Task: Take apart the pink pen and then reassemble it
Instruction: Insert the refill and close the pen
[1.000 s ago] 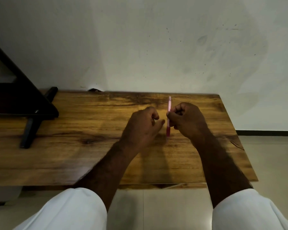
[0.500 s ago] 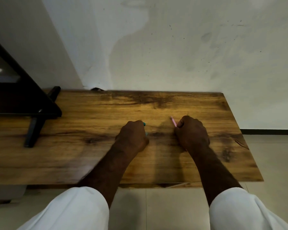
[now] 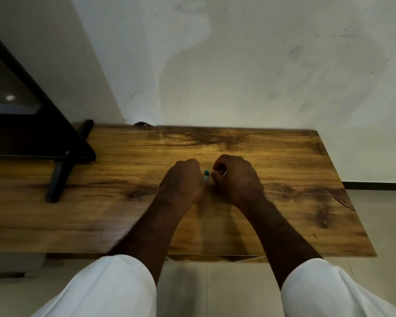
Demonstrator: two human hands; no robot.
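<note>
Resting low on the wooden tabletop (image 3: 284,156), both hands sit close together, knuckles up, with the forearms reaching in from white sleeves (image 3: 114,284) at the near edge. The left hand (image 3: 183,179) is curled into a loose fist, its back toward the camera, and it grips a small teal piece (image 3: 206,175) that pokes out from its thumb side, in the narrow gap between the two hands. Only the teal end and a bit of paler material just below it show; the rest is hidden inside the fingers. The right hand (image 3: 236,179) is curled as well, with its thumb and first fingers bunched toward the left hand and nearly touching it. It pinches the pink pen (image 3: 224,173), of which only a thin, pale sliver shows, slanting up and out across the top of the knuckles. How much of the pen is inside the fist, and whether its parts are joined or apart, cannot be told, since the fingers cover nearly all of it. The sliver lies just to the right of the teal piece, and the two are near each other but not visibly touching. Well off to the left of the left hand, a black stand (image 3: 60,175) rests on the tabletop, and beyond both hands rises a pale, stained wall (image 3: 238,65).
</note>
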